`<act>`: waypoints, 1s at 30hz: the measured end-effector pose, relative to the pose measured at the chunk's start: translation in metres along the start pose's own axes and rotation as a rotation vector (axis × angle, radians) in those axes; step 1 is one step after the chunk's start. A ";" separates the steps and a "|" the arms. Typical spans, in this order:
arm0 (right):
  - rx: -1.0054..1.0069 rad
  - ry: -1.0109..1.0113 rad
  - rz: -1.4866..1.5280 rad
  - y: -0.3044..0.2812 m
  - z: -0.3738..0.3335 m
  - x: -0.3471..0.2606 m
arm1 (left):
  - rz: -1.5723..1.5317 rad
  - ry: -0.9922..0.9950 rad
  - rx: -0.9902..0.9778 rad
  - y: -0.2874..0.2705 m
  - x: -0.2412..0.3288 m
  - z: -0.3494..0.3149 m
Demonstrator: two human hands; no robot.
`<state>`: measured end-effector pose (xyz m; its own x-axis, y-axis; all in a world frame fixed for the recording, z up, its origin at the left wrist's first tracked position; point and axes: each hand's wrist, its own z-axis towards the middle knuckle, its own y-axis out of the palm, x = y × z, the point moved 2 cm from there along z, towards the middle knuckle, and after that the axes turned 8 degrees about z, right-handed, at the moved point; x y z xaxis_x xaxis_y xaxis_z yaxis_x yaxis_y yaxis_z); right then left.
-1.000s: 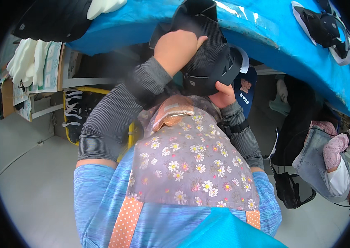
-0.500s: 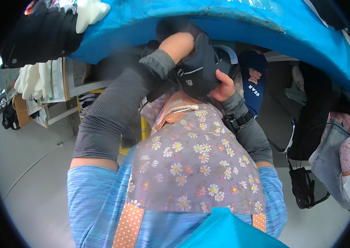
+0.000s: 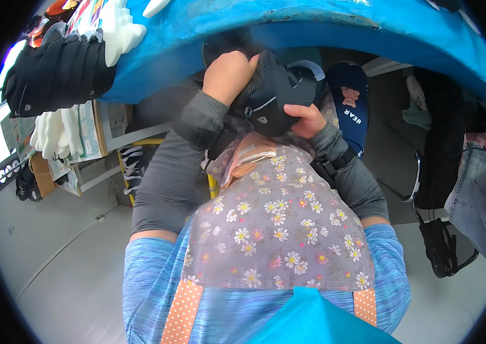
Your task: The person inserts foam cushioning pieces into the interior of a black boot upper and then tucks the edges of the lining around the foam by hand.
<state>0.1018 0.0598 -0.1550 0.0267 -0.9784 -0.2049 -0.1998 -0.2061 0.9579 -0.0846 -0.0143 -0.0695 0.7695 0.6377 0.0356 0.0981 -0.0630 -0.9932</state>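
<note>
Over my lap, below the blue-covered table edge, I hold a black fabric piece (image 3: 280, 94) with a mesh panel, a light piping line and a small pale emblem; its exact kind is unclear. My left hand (image 3: 228, 75) is closed on its upper left part, by the mesh, knuckles up. My right hand (image 3: 307, 119) pinches its right side, thumb on top and the other fingers partly hidden beneath. A pale curved strip (image 3: 310, 69) shows just behind the piece. A flowered apron (image 3: 280, 229) covers my lap.
The blue-covered table (image 3: 334, 20) curves across the front. At its left lie a row of similar black pieces (image 3: 59, 74) and white foam-like shapes (image 3: 119, 34). A navy slipper-shaped item (image 3: 349, 103) is right of my hands. A seated person's jeans (image 3: 475, 189) and a black bag (image 3: 440, 246) are far right.
My left hand has shifted left and slightly down, with its back turned more into view. My right thumb now lies flatter on the black piece. The view has shifted a little.
</note>
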 end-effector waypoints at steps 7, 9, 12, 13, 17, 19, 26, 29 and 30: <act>-0.033 0.109 0.083 -0.028 0.014 0.012 | -0.172 -0.001 -0.050 0.028 -0.005 0.007; -0.058 0.141 0.108 -0.021 0.014 0.013 | -0.241 0.162 -0.004 0.048 -0.014 0.010; -0.056 0.123 0.116 -0.018 0.012 0.008 | -0.281 -0.036 -0.104 0.046 -0.008 0.012; -0.021 0.099 0.102 -0.018 0.008 0.007 | -0.278 -0.055 -0.113 0.043 -0.004 0.012; 0.002 0.159 0.161 -0.023 0.009 0.011 | -0.100 -0.039 0.071 0.003 0.007 -0.001; -0.049 0.179 0.211 -0.024 0.011 0.011 | 0.066 -0.079 0.187 -0.008 0.012 -0.007; -0.151 0.133 0.295 -0.014 0.014 0.014 | 0.103 0.012 0.298 -0.038 0.028 -0.012; -0.085 0.123 0.197 -0.007 0.003 0.010 | 0.071 -0.071 0.133 -0.019 0.013 -0.017; -0.082 0.122 0.206 -0.004 0.005 0.007 | 0.012 -0.102 0.094 -0.014 0.006 -0.019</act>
<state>0.0978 0.0536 -0.1615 0.1129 -0.9935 0.0173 -0.1337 0.0021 0.9910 -0.0697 -0.0238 -0.0529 0.7017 0.7122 0.0173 0.0265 -0.0018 -0.9996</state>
